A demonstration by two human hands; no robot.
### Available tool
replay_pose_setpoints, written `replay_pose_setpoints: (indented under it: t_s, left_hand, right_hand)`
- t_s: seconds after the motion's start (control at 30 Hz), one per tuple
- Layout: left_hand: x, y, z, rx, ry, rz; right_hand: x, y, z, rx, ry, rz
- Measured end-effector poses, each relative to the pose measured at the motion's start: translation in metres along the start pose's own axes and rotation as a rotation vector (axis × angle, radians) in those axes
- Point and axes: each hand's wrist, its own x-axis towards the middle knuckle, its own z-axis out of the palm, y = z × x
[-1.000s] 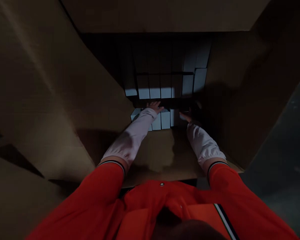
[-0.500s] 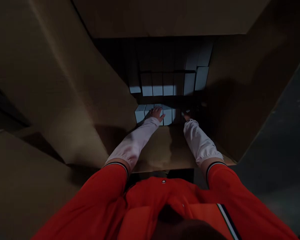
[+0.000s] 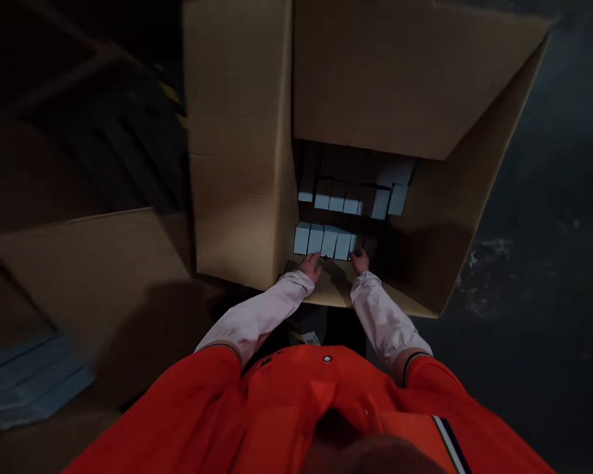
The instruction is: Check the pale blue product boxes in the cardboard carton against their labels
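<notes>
A large open cardboard carton (image 3: 237,217) stands in front of me, its inside dim. Near its front wall is a row of small white boxes (image 3: 329,242), set side by side. My left hand (image 3: 310,266) is at the front edge of this row, fingers apart and nothing visible in them. At the row's right part, my right hand (image 3: 360,261) has its fingertips close to the front of the boxes; no held thing shows, and contact is hard to judge in the dark. Farther back, more white boxes (image 3: 336,203) stand in rows, some standing out from the others.
A raised carton flap (image 3: 375,79) covers the far side from above. At left lies another open carton (image 3: 103,263) with pale blue-white boxes (image 3: 34,378) in it. Dark slatted shapes lie behind it. Dark floor (image 3: 534,276) runs along the right.
My view has pulled back and turned, so more of both cartons shows. My left hand has slid off the box tops toward the front wall, and my right hand has come closer to it.
</notes>
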Motion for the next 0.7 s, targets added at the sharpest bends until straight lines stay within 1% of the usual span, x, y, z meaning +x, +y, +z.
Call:
replay_pose_setpoints:
  t_s: [0.07,0.13,0.2,0.27,0.33,0.4,0.47,0.5,0.53,0.57,0.6,0.63,0.67,0.7]
  left_hand:
    - [-0.056,-0.001,-0.012,-0.076,0.142,0.075]
    - [-0.118,-0.004,-0.02,-0.15,0.371,0.16]
    - [-0.179,-0.006,-0.026,-0.188,0.609,0.181]
    - [-0.232,-0.01,-0.035,-0.214,0.802,0.111]
    - [-0.275,-0.019,-0.05,-0.254,0.992,0.02]
    - [-0.31,-0.039,-0.073,-0.294,1.188,-0.074]
    - [-0.338,-0.073,-0.104,-0.371,1.378,-0.203]
    - [-0.351,-0.096,-0.121,-0.451,1.463,-0.289]
    - [-0.365,-0.122,-0.139,-0.568,1.541,-0.394]
    - [-0.378,-0.151,-0.156,-0.714,1.611,-0.517]
    - [-0.392,-0.183,-0.172,-0.871,1.659,-0.645]
    - [-0.406,-0.215,-0.186,-1.013,1.678,-0.782]
    - [-0.419,-0.246,-0.198,-1.122,1.675,-0.915]
    - [-0.432,-0.277,-0.207,-1.192,1.657,-1.034]
  right_hand:
    - [-0.035,-0.009,-0.004,-0.018,-0.048,-0.065]
    - [-0.068,-0.022,-0.008,-0.061,-0.128,-0.171]
    - [-0.097,-0.04,-0.01,-0.118,-0.234,-0.305]
    - [-0.123,-0.063,-0.006,-0.185,-0.35,-0.439]
    - [-0.15,-0.09,0.002,-0.229,-0.463,-0.552]
    - [-0.183,-0.121,0.015,-0.227,-0.547,-0.663]
    - [-0.227,-0.153,0.038,-0.198,-0.624,-0.787]
    - [-0.255,-0.168,0.056,-0.193,-0.67,-0.856]
    - [-0.286,-0.181,0.08,-0.197,-0.738,-0.92]
    - [-0.32,-0.192,0.111,-0.209,-0.834,-0.964]
    - [-0.355,-0.201,0.148,-0.23,-0.959,-0.975]
    - [-0.39,-0.206,0.19,-0.254,-1.097,-0.948]
    - [-0.424,-0.208,0.236,-0.279,-1.242,-0.87]
    - [-0.456,-0.208,0.285,-0.314,-1.367,-0.755]
